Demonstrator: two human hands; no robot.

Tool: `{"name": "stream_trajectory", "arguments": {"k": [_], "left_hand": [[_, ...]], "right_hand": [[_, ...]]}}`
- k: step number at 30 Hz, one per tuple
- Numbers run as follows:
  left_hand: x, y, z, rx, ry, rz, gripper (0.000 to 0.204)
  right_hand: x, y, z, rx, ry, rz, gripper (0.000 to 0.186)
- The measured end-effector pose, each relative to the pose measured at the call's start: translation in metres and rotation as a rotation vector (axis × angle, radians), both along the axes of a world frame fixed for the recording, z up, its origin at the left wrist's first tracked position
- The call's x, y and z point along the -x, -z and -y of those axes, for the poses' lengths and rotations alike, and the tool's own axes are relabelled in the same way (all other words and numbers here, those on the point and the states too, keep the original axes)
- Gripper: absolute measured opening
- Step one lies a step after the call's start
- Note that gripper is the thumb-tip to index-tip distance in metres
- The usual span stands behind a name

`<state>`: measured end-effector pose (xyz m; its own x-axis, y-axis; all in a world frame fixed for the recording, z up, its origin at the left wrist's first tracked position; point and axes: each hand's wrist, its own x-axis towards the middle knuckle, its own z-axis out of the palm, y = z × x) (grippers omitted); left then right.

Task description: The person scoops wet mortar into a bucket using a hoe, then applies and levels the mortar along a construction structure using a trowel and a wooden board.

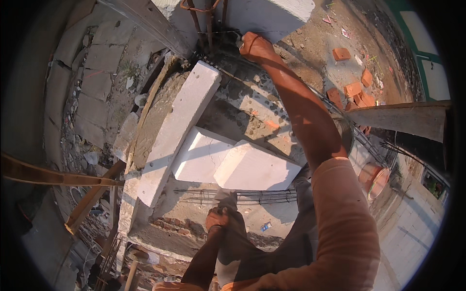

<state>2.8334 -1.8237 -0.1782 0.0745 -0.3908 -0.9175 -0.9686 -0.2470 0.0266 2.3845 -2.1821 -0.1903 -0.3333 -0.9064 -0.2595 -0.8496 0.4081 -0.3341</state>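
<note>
My right hand (255, 46) is closed at the top, beside the lower edge of a white block (274, 17) and by rusty rebar (209, 29) with a thin wire across it; what its fingers hold is too small to tell. My left hand (216, 218) is low by my left knee, its fingers curled around something dark that I cannot make out. Between my hands, a long white block (179, 128) lies along the left of a rough mortar-spattered surface (257, 109), and two shorter white blocks (257, 167) lie in front of my legs.
Timber posts stand at top left (160, 26) and right (398, 121), with wooden braces (63, 179) at left. Red bricks (353, 89) lie at upper right, steel bars (383, 150) and a pinkish bucket (374, 179) at right. Broken slabs (97, 97) and rubble lie below on the left.
</note>
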Motion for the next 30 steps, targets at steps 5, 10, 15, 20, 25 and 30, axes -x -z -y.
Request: {"name": "stream_trajectory", "arguments": {"k": [5, 10, 15, 20, 25, 30], "left_hand": [[-0.005, 0.002, -0.004, 0.006, 0.003, 0.021, 0.058], [0.003, 0.000, -0.016, 0.105, 0.048, 0.030, 0.055], [0.024, -0.012, -0.021, 0.102, 0.085, 0.023, 0.056], [0.023, -0.014, -0.040, 0.131, 0.095, 0.023, 0.054], [0.026, -0.004, -0.048, 0.089, 0.090, -0.005, 0.056], [0.005, -0.015, -0.044, 0.100, -0.027, 0.017, 0.059]], "right_hand": [[-0.018, -0.050, -0.029, 0.002, 0.066, 0.056, 0.030], [-0.040, -0.081, -0.161, 0.001, 0.384, 0.261, 0.042], [-0.095, -0.062, -0.274, 0.035, 0.720, 0.947, 0.044], [-0.116, 0.018, -0.255, -0.014, 0.934, 1.062, 0.050], [-0.151, 0.141, -0.236, 0.444, 0.584, 0.114, 0.043], [-0.181, 0.083, -0.243, 0.166, 0.753, 0.729, 0.033]]}}
